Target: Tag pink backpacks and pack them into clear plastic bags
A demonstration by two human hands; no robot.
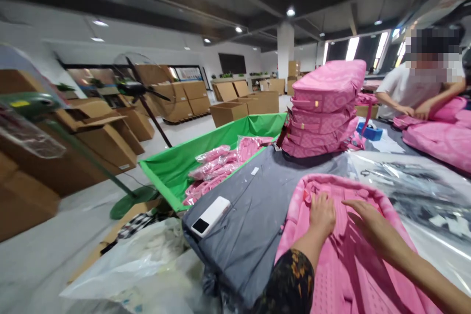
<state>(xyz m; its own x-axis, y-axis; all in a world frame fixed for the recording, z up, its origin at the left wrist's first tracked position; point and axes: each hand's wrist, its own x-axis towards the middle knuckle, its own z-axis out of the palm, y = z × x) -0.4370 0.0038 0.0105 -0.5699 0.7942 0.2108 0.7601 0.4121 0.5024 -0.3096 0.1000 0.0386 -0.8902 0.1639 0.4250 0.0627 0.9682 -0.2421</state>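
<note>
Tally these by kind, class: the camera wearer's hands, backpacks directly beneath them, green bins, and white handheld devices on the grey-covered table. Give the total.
Hands: 2 (left hand, right hand)
Pink backpack beneath them: 1
Green bin: 1
White handheld device: 1
Total: 5

Pink backpack (340,260) cut off by the bottom edge

The dark left sleeve (289,284) is cropped there too; the co-worker's head (434,51) is pixelated, and dark items (410,206) under clear plastic (447,255) are too indistinct to name.

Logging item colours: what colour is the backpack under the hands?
The backpack is pink, as the head view shows.
</note>
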